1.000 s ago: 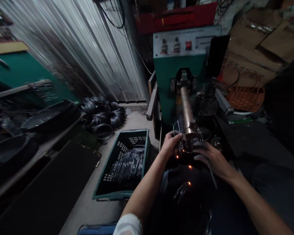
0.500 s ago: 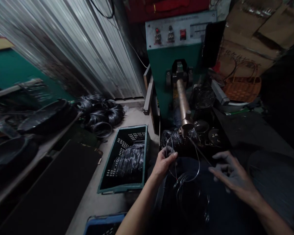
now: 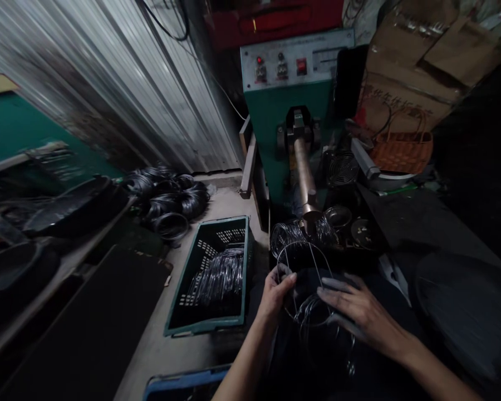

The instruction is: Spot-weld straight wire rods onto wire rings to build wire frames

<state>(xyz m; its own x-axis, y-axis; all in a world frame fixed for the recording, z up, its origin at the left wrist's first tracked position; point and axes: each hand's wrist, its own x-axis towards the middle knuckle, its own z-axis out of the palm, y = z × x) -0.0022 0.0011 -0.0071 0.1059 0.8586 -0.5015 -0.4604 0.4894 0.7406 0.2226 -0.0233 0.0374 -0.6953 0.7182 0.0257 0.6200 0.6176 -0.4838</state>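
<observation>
My left hand (image 3: 278, 289) pinches the left side of a thin metal wire ring (image 3: 326, 257) with straight wires across it, held upright over my lap. At the ring's right side, my right hand (image 3: 353, 306) has its fingers stretched out, the tips overlapping the wire; a firm grip does not show. Several loose wire rings (image 3: 350, 367) hang or lie in the dark on my lap below. Just beyond the ring, the copper-coloured arm (image 3: 305, 175) of a green machine (image 3: 263, 122) points toward me, its tip (image 3: 311, 214) close above the ring's top.
A green plastic crate (image 3: 246, 262) with many wire pieces (image 3: 223, 273) stands on the floor to the left. Behind it lie black wire coils (image 3: 171, 195). A blue crate (image 3: 179, 381) is at the bottom edge. On the right are a wicker basket (image 3: 403, 150) and cardboard (image 3: 413, 72).
My right hand has moved left, from apart at the right to the ring's right side. The ring has turned to face me more fully. The camera view has shifted slightly.
</observation>
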